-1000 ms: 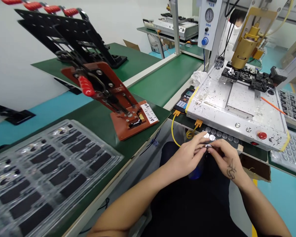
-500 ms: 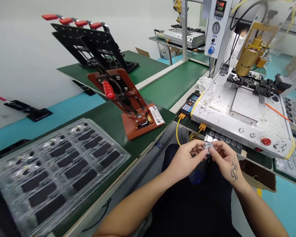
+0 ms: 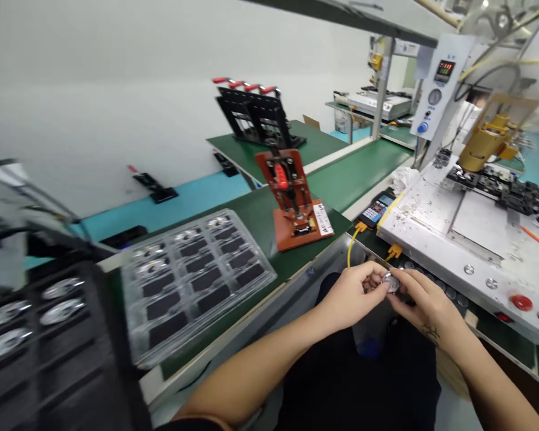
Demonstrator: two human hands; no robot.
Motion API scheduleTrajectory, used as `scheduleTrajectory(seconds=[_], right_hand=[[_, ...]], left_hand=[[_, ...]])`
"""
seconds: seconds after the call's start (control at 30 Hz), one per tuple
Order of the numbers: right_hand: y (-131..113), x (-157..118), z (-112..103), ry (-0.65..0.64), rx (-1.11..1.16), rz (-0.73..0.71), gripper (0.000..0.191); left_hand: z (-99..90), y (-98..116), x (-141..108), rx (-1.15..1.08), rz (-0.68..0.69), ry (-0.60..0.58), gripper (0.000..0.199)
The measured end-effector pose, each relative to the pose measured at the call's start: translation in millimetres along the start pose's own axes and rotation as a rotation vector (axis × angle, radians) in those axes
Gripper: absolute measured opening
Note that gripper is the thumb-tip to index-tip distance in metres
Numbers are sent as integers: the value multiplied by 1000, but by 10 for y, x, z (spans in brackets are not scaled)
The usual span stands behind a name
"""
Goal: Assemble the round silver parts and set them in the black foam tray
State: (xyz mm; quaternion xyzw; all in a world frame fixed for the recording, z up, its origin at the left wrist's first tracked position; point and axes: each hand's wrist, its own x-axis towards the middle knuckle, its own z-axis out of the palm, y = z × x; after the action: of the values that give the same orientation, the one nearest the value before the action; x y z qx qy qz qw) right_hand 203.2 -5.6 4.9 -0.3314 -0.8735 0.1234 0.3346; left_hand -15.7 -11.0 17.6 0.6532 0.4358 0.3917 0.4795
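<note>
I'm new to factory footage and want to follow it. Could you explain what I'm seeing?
There is no robot here: a person works with bare hands, and every picture comes from one camera worn on the head, looking forward and down.

The left hand and right hand hold a small shiny part between their fingertips. On the green worktop lies a clear tray with shiny pieces in some pockets; beyond it stands a reddish-brown fixture with a red handle. A black tray at lower left also holds shiny pieces.

At right is a white machine with a gold-coloured cylinder. I can't tell its purpose.
</note>
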Motion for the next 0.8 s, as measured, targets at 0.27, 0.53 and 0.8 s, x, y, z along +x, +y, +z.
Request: scheduleTrajectory(seconds=[0.27, 0.53, 0.8], right_hand=[[117, 407, -3, 145, 61, -35, 43], [150, 640, 13, 144, 164, 50, 36], [267, 1315, 438, 62, 241, 49, 33]], left_hand=[[-1366, 493, 329, 716, 660, 506, 25], [-1953, 622, 731, 874, 713, 421, 57], [-2602, 1088, 1161, 414, 533, 689, 38]])
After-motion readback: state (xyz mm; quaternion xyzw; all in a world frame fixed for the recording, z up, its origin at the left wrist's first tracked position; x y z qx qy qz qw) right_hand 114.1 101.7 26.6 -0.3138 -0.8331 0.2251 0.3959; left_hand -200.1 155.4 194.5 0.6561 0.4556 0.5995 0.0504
